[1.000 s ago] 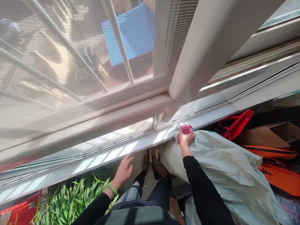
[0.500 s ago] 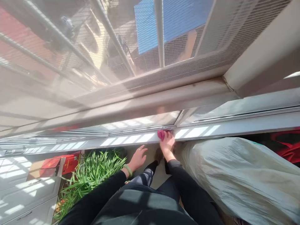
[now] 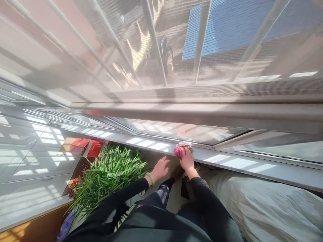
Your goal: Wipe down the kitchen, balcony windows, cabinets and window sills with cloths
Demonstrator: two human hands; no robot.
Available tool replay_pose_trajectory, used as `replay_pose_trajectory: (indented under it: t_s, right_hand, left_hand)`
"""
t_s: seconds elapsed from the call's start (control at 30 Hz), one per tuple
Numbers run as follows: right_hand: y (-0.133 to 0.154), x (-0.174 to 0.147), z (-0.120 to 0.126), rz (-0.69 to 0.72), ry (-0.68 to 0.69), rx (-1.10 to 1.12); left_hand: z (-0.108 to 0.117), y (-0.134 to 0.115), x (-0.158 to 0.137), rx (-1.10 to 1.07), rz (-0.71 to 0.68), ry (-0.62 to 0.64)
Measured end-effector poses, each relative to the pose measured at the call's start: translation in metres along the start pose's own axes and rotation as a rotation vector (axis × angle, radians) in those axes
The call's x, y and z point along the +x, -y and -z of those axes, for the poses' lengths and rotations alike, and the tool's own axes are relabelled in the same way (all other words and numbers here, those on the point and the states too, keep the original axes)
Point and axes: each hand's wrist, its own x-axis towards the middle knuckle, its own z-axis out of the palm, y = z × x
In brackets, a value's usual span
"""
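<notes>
My right hand (image 3: 187, 160) is closed on a bunched pink cloth (image 3: 178, 152), pressing it onto the white window sill (image 3: 153, 145) beside the lower edge of the window frame. Part of the cloth lies hidden under my fingers. My left hand (image 3: 160, 169), with a pale green bangle (image 3: 151, 178) at the wrist, hovers over the floor on the near side of the sill. Its fingers are apart and hold nothing. Above the sill is the window glass (image 3: 171, 130), crossed by a thick pale frame bar (image 3: 207, 114).
A leafy green plant (image 3: 113, 174) stands on the left, near red boxes (image 3: 94, 148) and white cabinets (image 3: 37, 164). At the right, a pale sheet (image 3: 267, 198) covers something bulky below the sill. Bars (image 3: 202, 43) and a mesh screen rise in front.
My view has turned to the left along the window. The right hand is still on the sill with the cloth, and the left hand stays free beside it.
</notes>
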Motion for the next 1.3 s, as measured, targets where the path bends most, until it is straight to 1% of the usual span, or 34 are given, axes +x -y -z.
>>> replay_pose_trajectory:
  t_s: [0.13,0.23,0.33,0.4,0.47,0.53,0.57,0.6,0.67,0.77,0.87,1.0,1.13,1.2,1.3]
  right_hand:
    - [-0.006,0.002,-0.001,0.047,0.036,-0.023]
    - [-0.017,0.004,-0.005,0.072,0.027,-0.033]
    - [-0.039,0.006,-0.014,0.116,0.006,-0.01]
    - [-0.056,0.006,-0.02,0.151,-0.029,0.017]
    - [-0.068,0.006,-0.026,0.199,-0.068,0.033]
    - [-0.065,0.009,-0.032,0.263,-0.088,0.022]
    - [-0.057,0.012,-0.036,0.301,-0.086,0.011]
    - [-0.045,0.016,-0.041,0.342,-0.074,-0.002]
    - [-0.008,0.029,-0.057,0.416,-0.034,-0.024]
    - [0.059,0.054,-0.089,0.5,0.032,-0.055]
    - [0.12,0.082,-0.123,0.59,0.088,-0.081]
    - [0.195,0.12,-0.163,0.723,0.188,-0.089]
    - [0.27,0.152,-0.202,0.761,0.285,-0.104]
    - [0.303,0.165,-0.221,0.775,0.317,-0.102]
    - [0.342,0.183,-0.246,0.852,0.345,-0.073]
  left_hand:
    - [-0.021,-0.027,0.015,-0.075,-0.067,-0.022]
    - [-0.036,-0.054,0.04,-0.099,-0.136,-0.071]
    - [-0.051,-0.071,0.067,-0.061,-0.131,-0.111]
    - [-0.061,-0.073,0.079,-0.026,-0.145,-0.113]
    - [-0.069,-0.066,0.083,-0.016,-0.18,-0.123]
    - [-0.073,-0.049,0.078,-0.035,-0.181,-0.14]
    - [-0.073,-0.038,0.073,-0.051,-0.157,-0.148]
    - [-0.07,-0.026,0.068,-0.069,-0.113,-0.162]
    - [-0.058,0.005,0.058,-0.112,0.004,-0.208]
    - [-0.029,0.058,0.046,-0.205,0.138,-0.314]
    - [0.002,0.114,0.038,-0.281,0.209,-0.435]
    - [0.03,0.182,0.029,-0.335,0.304,-0.561]
    - [0.055,0.245,0.025,-0.38,0.389,-0.661]
    - [0.067,0.274,0.024,-0.399,0.425,-0.703]
    - [0.084,0.311,0.023,-0.401,0.477,-0.754]
